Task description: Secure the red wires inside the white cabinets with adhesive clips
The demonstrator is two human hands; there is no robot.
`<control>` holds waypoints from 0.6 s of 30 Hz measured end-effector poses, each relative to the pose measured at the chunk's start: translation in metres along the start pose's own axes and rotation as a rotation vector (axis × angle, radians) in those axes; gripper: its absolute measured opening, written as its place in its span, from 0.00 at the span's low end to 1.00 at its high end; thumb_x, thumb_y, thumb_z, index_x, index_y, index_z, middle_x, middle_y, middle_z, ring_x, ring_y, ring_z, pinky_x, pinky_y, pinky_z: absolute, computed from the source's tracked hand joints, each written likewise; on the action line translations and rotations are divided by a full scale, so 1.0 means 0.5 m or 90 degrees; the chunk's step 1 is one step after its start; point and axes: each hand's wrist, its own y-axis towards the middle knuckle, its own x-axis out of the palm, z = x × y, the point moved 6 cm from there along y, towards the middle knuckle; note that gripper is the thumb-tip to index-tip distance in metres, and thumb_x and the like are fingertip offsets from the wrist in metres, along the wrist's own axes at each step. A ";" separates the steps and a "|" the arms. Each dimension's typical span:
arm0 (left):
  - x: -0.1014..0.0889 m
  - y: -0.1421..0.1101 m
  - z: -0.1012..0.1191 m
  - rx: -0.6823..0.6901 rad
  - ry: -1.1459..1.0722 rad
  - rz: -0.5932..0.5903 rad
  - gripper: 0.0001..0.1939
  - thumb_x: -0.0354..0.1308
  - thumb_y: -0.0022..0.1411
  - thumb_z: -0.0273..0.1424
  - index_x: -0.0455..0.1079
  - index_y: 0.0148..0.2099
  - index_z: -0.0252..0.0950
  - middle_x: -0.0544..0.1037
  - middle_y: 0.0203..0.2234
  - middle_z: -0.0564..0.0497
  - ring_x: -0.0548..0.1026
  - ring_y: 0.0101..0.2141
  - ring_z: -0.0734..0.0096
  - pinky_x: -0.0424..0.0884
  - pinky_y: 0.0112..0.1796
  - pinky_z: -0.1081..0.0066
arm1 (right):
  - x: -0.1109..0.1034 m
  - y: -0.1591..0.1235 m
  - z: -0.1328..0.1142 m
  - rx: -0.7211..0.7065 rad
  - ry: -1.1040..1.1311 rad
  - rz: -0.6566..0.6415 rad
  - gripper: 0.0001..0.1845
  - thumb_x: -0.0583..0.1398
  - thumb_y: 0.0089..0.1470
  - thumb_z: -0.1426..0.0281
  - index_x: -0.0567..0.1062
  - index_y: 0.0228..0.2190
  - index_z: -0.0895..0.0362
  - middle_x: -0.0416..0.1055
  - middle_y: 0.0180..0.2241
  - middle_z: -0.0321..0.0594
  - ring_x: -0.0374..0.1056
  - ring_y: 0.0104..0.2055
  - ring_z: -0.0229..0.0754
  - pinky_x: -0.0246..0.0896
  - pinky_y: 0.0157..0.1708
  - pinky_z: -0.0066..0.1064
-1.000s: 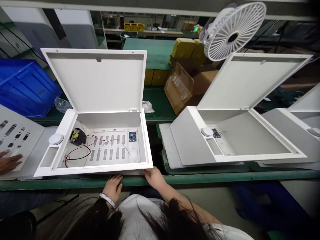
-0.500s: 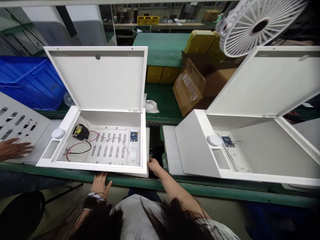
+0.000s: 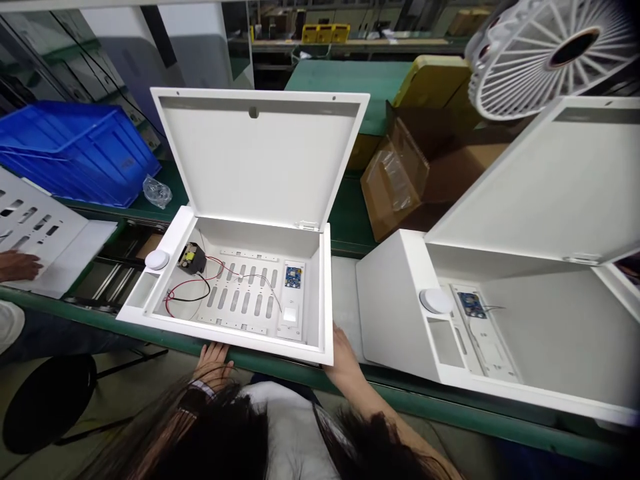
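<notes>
In front of me a white metal box (image 3: 225, 340) sits on the line with its lid (image 3: 260, 160) raised. Inside are a black part with a yellow label (image 3: 192, 258), red and black wires (image 3: 187, 293), a slotted plate (image 3: 245, 290) and a small blue circuit board (image 3: 293, 277). A round white knob (image 3: 157, 259) tops its left side. My right hand (image 3: 345, 357) grips the box's lower right side, with its fingertips partly hidden. Just below the front wall, my left hand (image 3: 214, 367) lies with fingers stretched out on the green edge (image 3: 250, 363).
A second open white box (image 3: 390, 300) stands close at right. At left, another person's hand (image 3: 19, 265) rests on a slotted white panel (image 3: 45, 220). Behind are a blue crate (image 3: 75, 153), a cardboard box (image 3: 395, 180) and a white fan (image 3: 555, 60).
The box in front has moved right with my right hand, closing most of the gap to the second box. Rollers now show on its left. The camera view has shifted too.
</notes>
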 end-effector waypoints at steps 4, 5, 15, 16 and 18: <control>-0.004 0.014 0.004 0.043 -0.028 -0.017 0.23 0.56 0.65 0.41 0.68 0.57 0.34 0.70 0.57 0.45 0.64 0.59 0.52 0.53 0.61 0.49 | -0.027 -0.038 0.037 -0.008 -0.018 0.064 0.23 0.52 0.56 0.79 0.75 0.52 0.65 0.67 0.58 0.55 0.58 0.64 0.56 0.55 0.63 0.50; -0.006 0.019 0.003 0.046 -0.037 -0.020 0.22 0.56 0.65 0.41 0.69 0.56 0.34 0.71 0.56 0.45 0.65 0.58 0.52 0.55 0.61 0.48 | -0.044 -0.050 0.039 -0.022 0.001 0.103 0.22 0.51 0.59 0.76 0.75 0.51 0.64 0.69 0.56 0.54 0.62 0.62 0.53 0.59 0.61 0.48; -0.078 -0.014 -0.022 -0.041 -0.181 0.116 0.19 0.54 0.65 0.38 0.71 0.52 0.32 0.73 0.52 0.44 0.67 0.57 0.52 0.61 0.57 0.48 | -0.393 -0.042 -0.185 -0.261 0.040 0.522 0.08 0.61 0.58 0.70 0.78 0.40 0.55 0.77 0.36 0.40 0.73 0.37 0.40 0.70 0.41 0.32; -0.102 -0.022 -0.037 -0.053 -0.197 0.150 0.18 0.54 0.63 0.37 0.71 0.51 0.33 0.74 0.51 0.44 0.68 0.56 0.53 0.64 0.56 0.50 | -0.410 -0.001 -0.226 -0.260 0.013 0.473 0.09 0.60 0.59 0.68 0.78 0.40 0.55 0.77 0.36 0.40 0.73 0.39 0.41 0.69 0.41 0.32; -0.161 -0.032 -0.081 -0.076 -0.228 0.213 0.15 0.53 0.61 0.35 0.72 0.48 0.36 0.77 0.46 0.47 0.73 0.51 0.54 0.68 0.53 0.53 | -0.406 0.100 -0.313 -0.265 -0.037 0.321 0.12 0.58 0.61 0.64 0.79 0.41 0.55 0.77 0.38 0.41 0.73 0.41 0.43 0.69 0.42 0.34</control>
